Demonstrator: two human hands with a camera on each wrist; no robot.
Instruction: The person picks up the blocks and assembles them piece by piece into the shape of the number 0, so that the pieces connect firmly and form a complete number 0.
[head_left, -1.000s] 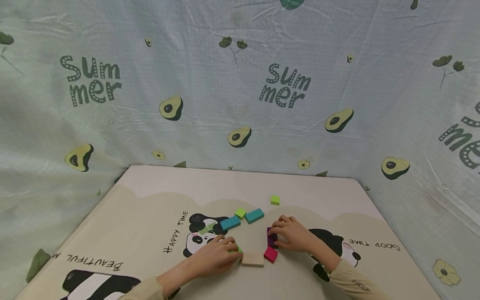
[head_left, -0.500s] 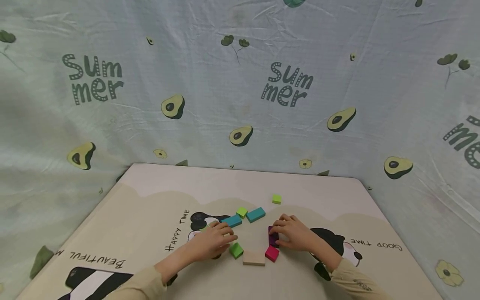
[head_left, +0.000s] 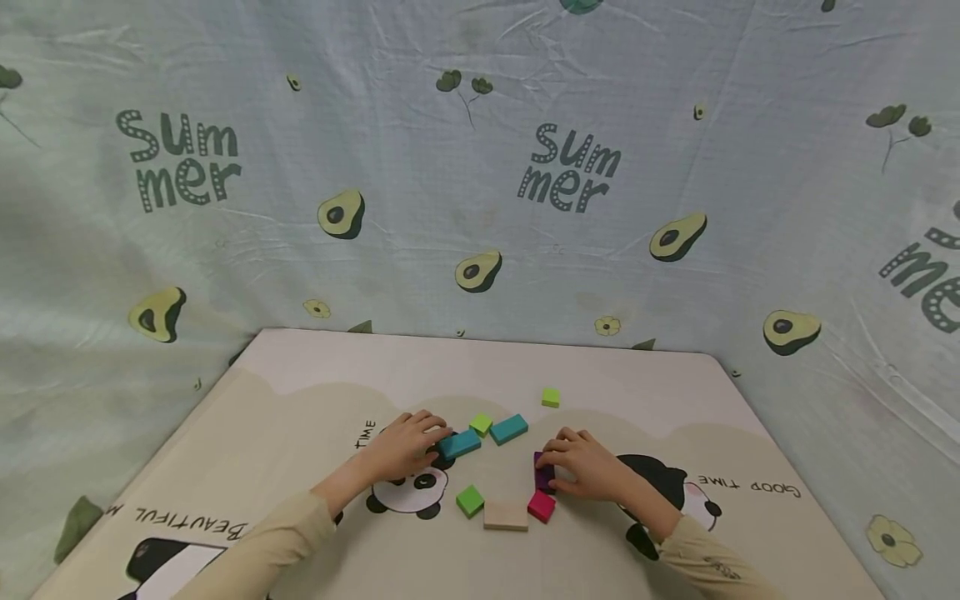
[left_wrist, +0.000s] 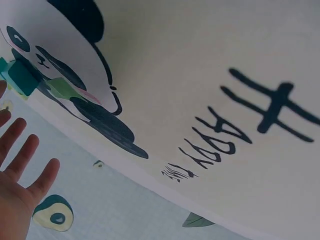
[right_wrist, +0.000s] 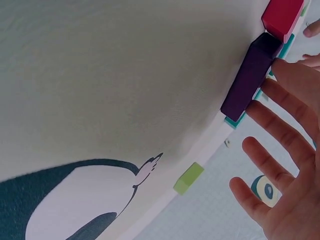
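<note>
In the head view my left hand [head_left: 408,446] is at the left end of a teal block [head_left: 460,444], its fingertips beside or touching it. Fingers look extended and spread in the left wrist view, near the teal block [left_wrist: 22,77]. My right hand [head_left: 585,467] pinches a purple block [head_left: 544,473] between thumb and fingers, partly covering it. The right wrist view shows the purple block [right_wrist: 251,77] against the fingertips. Its near end meets a red block [head_left: 542,506]. A beige block [head_left: 506,516] lies beside the red one, with a green block [head_left: 470,501] to its left.
A second teal block [head_left: 509,429] and a lime block [head_left: 481,425] lie beyond the hands. Another lime block [head_left: 551,397] sits farther back. The panda-printed tabletop [head_left: 315,417] ends at a hanging fabric sheet [head_left: 405,167] with avocado prints.
My left hand has let go of the green block beside the beige one and moved away and leftward to the teal block. My right hand stays at the purple block.
</note>
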